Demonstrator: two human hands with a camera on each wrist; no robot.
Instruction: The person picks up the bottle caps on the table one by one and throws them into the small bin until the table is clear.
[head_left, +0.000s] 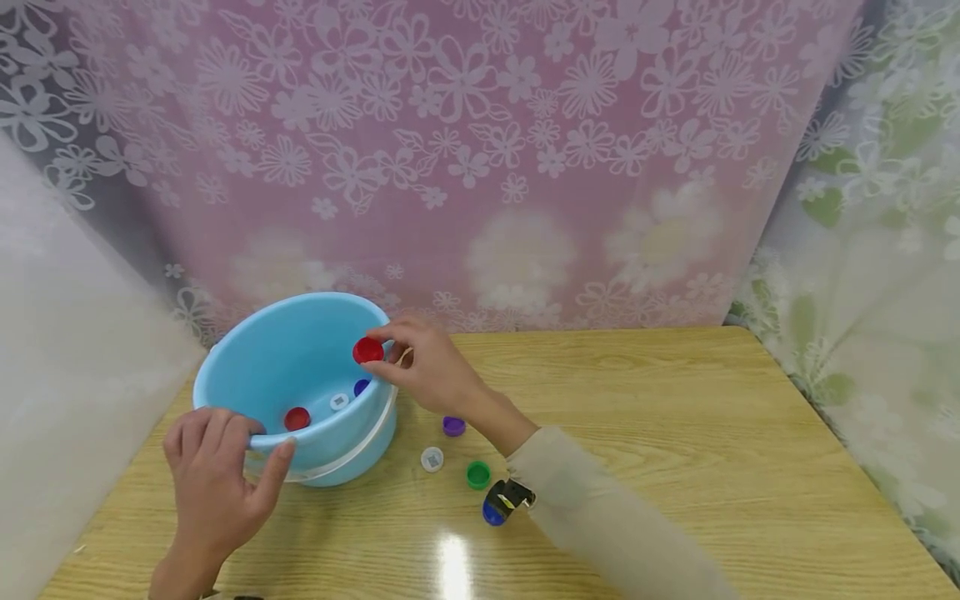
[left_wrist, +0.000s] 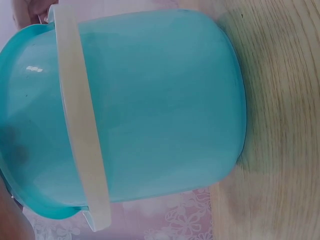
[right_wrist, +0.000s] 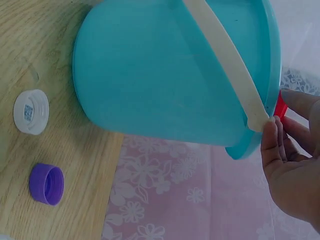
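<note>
A light blue bucket (head_left: 277,350) stands on the left part of the table, its pale handle (left_wrist: 82,115) hanging down along the outside. My left hand (head_left: 217,479) grips the near-left rim, fingers over the edge and thumb outside. Between thumb and fingers of my right hand (head_left: 438,367) is a red bottle cap (head_left: 368,350), pinched just above the right rim. Inside the bucket lie another red cap (head_left: 297,418), a white cap (head_left: 340,402) and a blue cap (head_left: 362,387) partly hidden by the rim.
Right of the bucket, the wooden table (head_left: 637,417) bears a purple cap (head_left: 453,426), a white cap (head_left: 432,459) and a green cap (head_left: 478,475). A blue cap (head_left: 493,514) is partly covered by the right wrist camera. A flowered pink curtain (head_left: 480,167) hangs behind.
</note>
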